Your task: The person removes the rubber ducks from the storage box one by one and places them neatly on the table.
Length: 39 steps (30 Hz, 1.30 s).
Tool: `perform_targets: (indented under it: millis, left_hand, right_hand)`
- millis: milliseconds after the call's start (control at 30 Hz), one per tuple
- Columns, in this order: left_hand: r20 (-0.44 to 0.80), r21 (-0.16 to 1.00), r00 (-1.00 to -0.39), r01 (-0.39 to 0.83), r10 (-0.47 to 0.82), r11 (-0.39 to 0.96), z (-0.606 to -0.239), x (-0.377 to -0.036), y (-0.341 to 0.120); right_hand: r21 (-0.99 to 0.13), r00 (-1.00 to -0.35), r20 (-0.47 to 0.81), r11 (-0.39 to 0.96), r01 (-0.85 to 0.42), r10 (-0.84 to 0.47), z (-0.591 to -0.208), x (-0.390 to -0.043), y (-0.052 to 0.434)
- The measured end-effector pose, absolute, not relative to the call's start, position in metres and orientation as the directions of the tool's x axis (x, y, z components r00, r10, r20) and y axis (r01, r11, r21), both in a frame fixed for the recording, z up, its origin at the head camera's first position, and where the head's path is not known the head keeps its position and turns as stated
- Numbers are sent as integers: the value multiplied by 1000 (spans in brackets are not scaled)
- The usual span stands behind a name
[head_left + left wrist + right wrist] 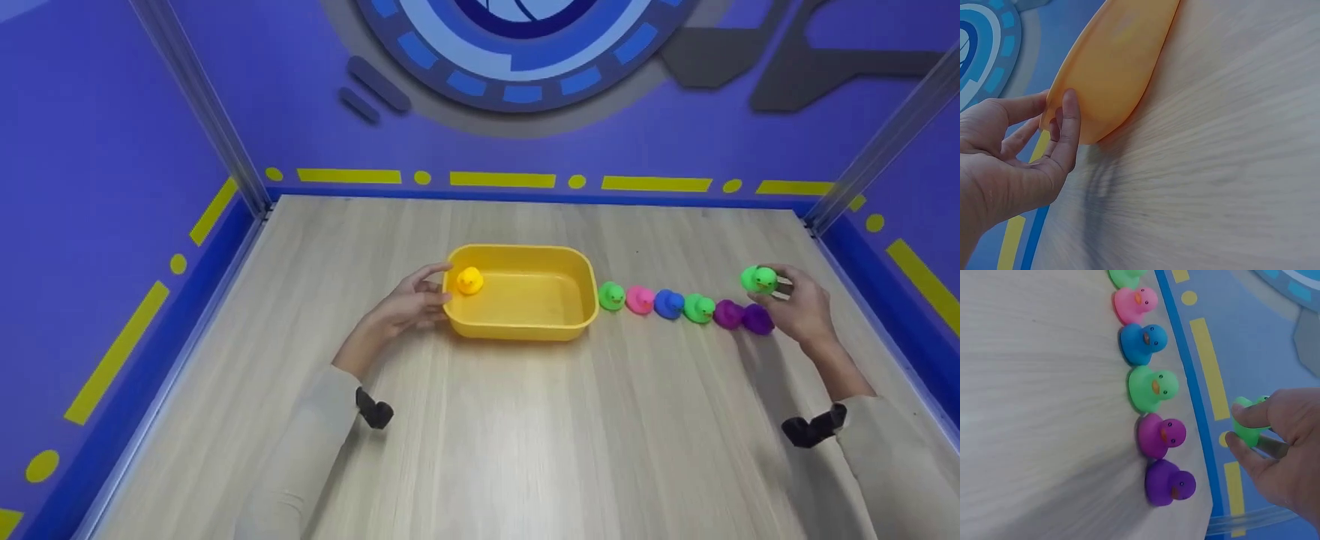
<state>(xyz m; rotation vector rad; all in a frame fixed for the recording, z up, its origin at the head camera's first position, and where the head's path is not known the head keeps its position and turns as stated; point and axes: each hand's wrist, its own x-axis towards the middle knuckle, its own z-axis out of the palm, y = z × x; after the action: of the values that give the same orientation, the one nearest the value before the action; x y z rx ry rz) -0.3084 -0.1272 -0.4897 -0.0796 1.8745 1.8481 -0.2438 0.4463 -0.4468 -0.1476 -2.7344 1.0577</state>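
A yellow tub stands mid-table with a small yellow duck inside near its left wall. My left hand rests against the tub's left end, fingers straight on its outer wall. To the tub's right runs a row of toy ducks: green, pink, blue, green, and two purple. My right hand pinches another green duck lifted above the row's right end.
The wooden tabletop is walled by purple panels with yellow markings on the left, back and right. A metal post stands at the back right corner. Black wrist mounts sit on both sleeves.
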Motion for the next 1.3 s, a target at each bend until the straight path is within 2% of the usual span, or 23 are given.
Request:
perform_targets:
  millis: [467, 1000, 1300]
  left_hand:
    - [-379, 922, -875, -386, 302, 37, -489, -307, -126]
    - [-366, 927, -876, -374, 313, 39, -489, -307, -128]
    - [-399, 914, -871, -404, 285, 46, -490, -308, -127]
  right_hand:
    - [-625, -973, 100, 775, 100, 206, -463, -234, 492]
    - [-557, -979, -60, 808, 193, 193, -493, -210, 534]
    - [-555, -984, -26, 816, 160, 176, -505, -216, 530]
